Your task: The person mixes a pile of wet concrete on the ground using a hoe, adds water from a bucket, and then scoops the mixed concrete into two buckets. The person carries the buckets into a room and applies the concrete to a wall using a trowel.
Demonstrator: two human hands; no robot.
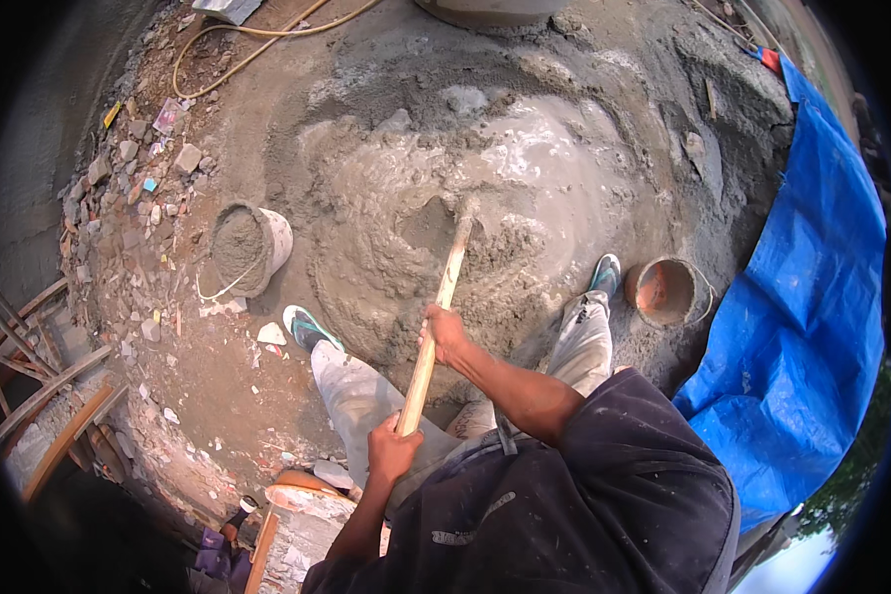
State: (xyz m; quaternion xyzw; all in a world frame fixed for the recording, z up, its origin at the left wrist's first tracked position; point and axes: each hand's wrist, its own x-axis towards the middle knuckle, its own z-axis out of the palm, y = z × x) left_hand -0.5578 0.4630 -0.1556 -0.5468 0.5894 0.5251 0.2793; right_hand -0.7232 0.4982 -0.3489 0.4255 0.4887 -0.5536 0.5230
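My right hand (445, 334) grips the middle of a long wooden handle (434, 319), farther along than my left hand (394, 448), which is closed around its near end. The handle slants away from me, and its far end goes into wet grey mortar (371, 200) heaped on the ground between and beyond my feet; the tool's head is hidden or coated in the mix. Left of the heap stands a bucket (278, 241) full of mortar, tilted in view. By my right foot is another bucket (664, 291), with a reddish inside and little in it.
Rubble (188, 158) and litter cover the ground at left, with a hose (215, 87) above. Timber boards (63, 445) lie at lower left. A blue tarpaulin (794, 312) runs along the right. A large container (490, 11) stands at the top. Part of another person (226, 546) shows at the bottom left.
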